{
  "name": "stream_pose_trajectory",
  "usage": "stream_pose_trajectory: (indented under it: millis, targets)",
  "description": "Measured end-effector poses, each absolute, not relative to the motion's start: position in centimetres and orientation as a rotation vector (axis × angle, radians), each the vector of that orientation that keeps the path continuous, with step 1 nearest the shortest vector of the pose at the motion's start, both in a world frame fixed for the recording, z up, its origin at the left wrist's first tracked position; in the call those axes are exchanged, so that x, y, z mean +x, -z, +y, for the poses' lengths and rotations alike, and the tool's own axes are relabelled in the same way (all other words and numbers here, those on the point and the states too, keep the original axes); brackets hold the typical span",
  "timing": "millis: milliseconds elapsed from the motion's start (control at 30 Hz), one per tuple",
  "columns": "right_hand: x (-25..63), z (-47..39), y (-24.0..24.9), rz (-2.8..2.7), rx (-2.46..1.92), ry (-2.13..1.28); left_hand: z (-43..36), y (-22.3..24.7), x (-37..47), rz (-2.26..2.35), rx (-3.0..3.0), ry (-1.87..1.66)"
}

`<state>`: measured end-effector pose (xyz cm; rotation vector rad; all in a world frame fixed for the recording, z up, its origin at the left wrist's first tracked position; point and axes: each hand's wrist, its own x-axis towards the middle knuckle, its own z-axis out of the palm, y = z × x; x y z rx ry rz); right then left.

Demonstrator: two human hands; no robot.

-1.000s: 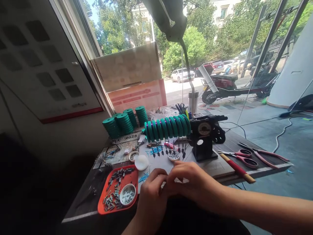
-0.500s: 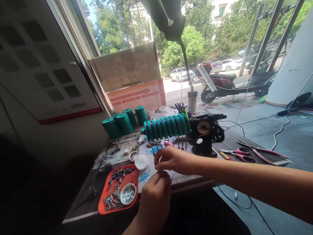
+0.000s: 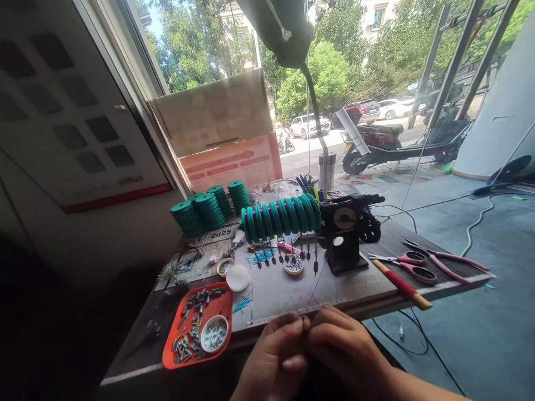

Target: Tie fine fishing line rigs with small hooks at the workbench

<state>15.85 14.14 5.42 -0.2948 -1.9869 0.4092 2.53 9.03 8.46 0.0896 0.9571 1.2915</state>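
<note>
My left hand (image 3: 273, 348) and my right hand (image 3: 345, 337) meet at the table's front edge, fingers bent and fingertips pressed together. Something tiny and dark shows between the left fingertips; its kind is too small to tell. What the right fingers hold, if anything, is hidden. Beyond them, a row of green spools (image 3: 280, 218) sits on the shaft of a black winding machine (image 3: 346, 228). Thin lines with small dark pieces (image 3: 273, 259) hang from the spools. Below these stands a small bowl of silvery beads (image 3: 293, 265).
An orange tray (image 3: 169, 353) at the left carries metal parts and a white cup (image 3: 214, 334). Nearby lie a white round lid (image 3: 238, 278) and blue strips (image 3: 241, 303). Stacked green spools (image 3: 207, 209) stand behind. Scissors (image 3: 413, 264), pliers (image 3: 451, 264) and a red-wrapped stick (image 3: 399, 283) lie right.
My right hand has drawn back from under the spools toward the table's front edge. My left hand has turned and moved slightly right, and both hands now meet. The bead bowl is uncovered.
</note>
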Motion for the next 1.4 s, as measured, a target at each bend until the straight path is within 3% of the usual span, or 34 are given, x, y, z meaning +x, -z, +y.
stream_pose_trajectory:
  millis: [267,433,533,700,833,967,1167,1400]
  targets:
    - [17.4,14.5,-6.0,-2.159,-0.137,0.095,9.1,-7.6,2.9,0.841,0.112,-1.258]
    - [16.7,14.8,-5.6,-2.158,-0.143,0.026,9.3,-7.3,3.2,0.805,0.13,-1.247]
    - [16.5,14.5,-4.8,-2.07,-0.295,-0.415,9.2,-7.4,3.1,0.816,0.148,-1.226]
    - [16.8,14.8,-4.4,-1.644,-0.647,-1.758,9.0,-6.8,2.6,0.943,0.359,-1.179]
    - [17.0,14.9,-4.3,-1.406,-0.689,-2.185,9.1,-6.1,2.4,1.231,0.848,-1.234]
    - [17.7,13.7,-4.0,-1.417,-0.685,-2.147,9.2,-6.0,2.5,1.489,1.328,-1.312]
    - [18.5,12.6,-4.2,-1.829,-0.681,-1.566,9.1,-5.3,2.9,1.46,1.321,-1.312]
    - [18.9,12.5,-4.0,-1.719,-0.721,-1.686,9.3,-5.0,3.0,1.377,1.078,-1.265]
